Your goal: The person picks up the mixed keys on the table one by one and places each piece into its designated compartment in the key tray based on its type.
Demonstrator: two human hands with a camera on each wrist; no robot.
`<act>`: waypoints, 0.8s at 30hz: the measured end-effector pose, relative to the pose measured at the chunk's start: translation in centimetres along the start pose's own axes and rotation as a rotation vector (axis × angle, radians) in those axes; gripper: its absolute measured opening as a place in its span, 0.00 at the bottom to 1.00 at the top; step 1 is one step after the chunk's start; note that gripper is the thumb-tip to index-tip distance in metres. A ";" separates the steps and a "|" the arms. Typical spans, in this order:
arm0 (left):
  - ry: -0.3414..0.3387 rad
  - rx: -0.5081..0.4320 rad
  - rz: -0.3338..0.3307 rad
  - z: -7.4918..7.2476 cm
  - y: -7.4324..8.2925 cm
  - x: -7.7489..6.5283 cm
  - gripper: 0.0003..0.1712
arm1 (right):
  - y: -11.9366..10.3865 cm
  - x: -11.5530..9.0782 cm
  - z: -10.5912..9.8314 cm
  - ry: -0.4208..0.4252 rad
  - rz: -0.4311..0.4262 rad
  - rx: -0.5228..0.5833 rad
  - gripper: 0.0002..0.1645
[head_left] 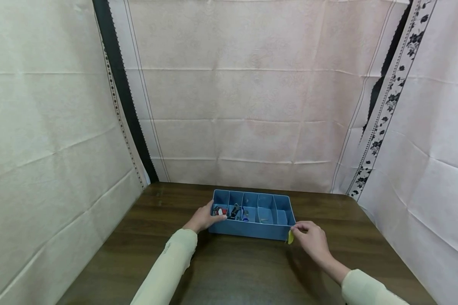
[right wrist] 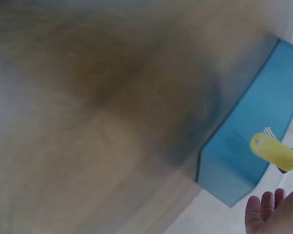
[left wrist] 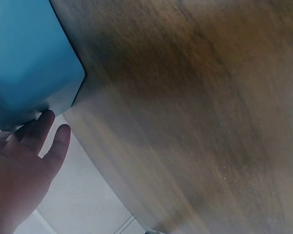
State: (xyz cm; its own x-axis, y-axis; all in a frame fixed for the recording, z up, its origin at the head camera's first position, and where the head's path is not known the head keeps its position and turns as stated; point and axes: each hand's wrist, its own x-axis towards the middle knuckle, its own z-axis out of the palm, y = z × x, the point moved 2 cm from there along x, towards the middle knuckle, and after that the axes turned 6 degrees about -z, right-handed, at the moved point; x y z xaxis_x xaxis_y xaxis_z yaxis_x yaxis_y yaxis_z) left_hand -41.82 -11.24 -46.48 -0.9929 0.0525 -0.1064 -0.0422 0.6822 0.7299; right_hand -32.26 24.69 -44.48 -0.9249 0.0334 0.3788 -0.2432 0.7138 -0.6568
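A blue compartment box (head_left: 252,230) sits on the table. My left hand (head_left: 203,217) grips its left end, thumb at the front rim and fingers along the end wall; the left wrist view shows those fingers (left wrist: 44,129) against the wall. My right hand (head_left: 312,240) pinches a small metal ring with a yellow key tag (right wrist: 273,150) hanging from it, just outside the box's front right corner. Behind the tag a bit of metal shows, perhaps a key. Small items lie in the left compartments: a red and white piece (head_left: 219,211), a black one (head_left: 234,210) and a blue one (head_left: 245,215).
The brown wooden table (head_left: 229,271) spreads in front of the box and to both sides. Pale cloth (head_left: 233,97) hangs behind it and along the left and right. A small, faint item (head_left: 264,220) lies in a compartment right of the middle.
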 end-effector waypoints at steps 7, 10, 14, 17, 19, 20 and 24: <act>-0.002 -0.021 0.004 0.1 -0.1 0.0 0.54 | -1.3 1.9 -1.0 0.034 0.020 0.039 0.14; -0.003 -0.017 0.005 0.1 -0.1 0.0 0.54 | -1.6 2.9 -1.3 0.049 0.034 0.030 0.16; 0.000 -0.014 0.002 0.0 -0.2 -0.1 0.55 | -1.7 4.5 -1.2 0.067 0.049 0.017 0.17; -0.001 -0.010 -0.001 0.0 -0.1 -0.1 0.58 | -1.5 5.5 -1.0 0.084 0.067 0.022 0.18; -0.003 -0.007 -0.009 0.0 -0.1 0.0 0.59 | -1.3 6.1 -0.8 0.098 0.085 0.029 0.19; -0.003 -0.006 -0.011 0.0 -0.1 0.0 0.59 | -1.3 6.3 -0.6 0.105 0.100 0.038 0.20; -0.003 -0.006 -0.014 0.0 -0.1 0.1 0.60 | -0.9 7.3 0.0 0.139 0.163 0.067 0.22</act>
State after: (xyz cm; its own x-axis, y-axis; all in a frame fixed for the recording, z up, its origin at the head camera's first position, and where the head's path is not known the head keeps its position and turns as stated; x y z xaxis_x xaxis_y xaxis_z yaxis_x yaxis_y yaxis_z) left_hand -41.89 -11.31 -46.51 -0.9919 0.0451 -0.1185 -0.0566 0.6788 0.7321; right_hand -38.79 24.33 -41.09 -0.9056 0.2441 0.3468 -0.1167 0.6427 -0.7572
